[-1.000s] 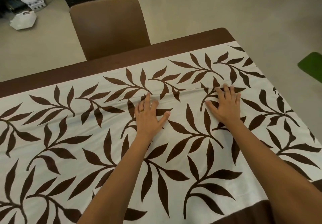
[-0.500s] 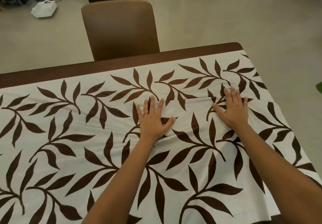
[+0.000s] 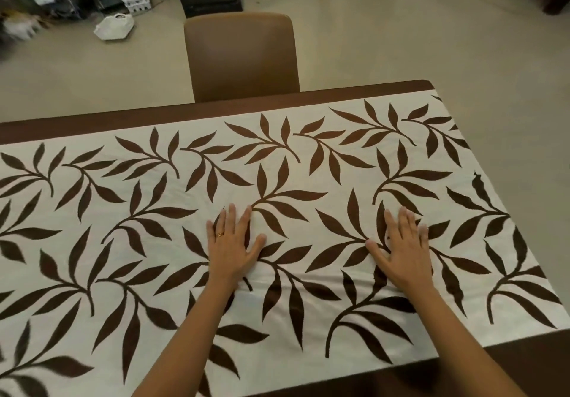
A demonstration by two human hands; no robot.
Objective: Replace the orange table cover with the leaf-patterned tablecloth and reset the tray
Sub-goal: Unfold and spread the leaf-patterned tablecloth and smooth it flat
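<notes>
Left hand and right hand press flat, fingers spread, gripping nothing, on the leaf-patterned tablecloth, its earlier ridge now smoothed, with a brown chair and beige floor beyond.

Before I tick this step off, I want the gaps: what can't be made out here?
Left end and near-left corner of the leaf-patterned tablecloth: cut off by the head view's frame.
Cloth under the left hand and right hand: hidden by the flat palms.
Seat of the chair: hidden behind the cloth's far edge.
The floor clutter, top left: too blurred to identify.
</notes>
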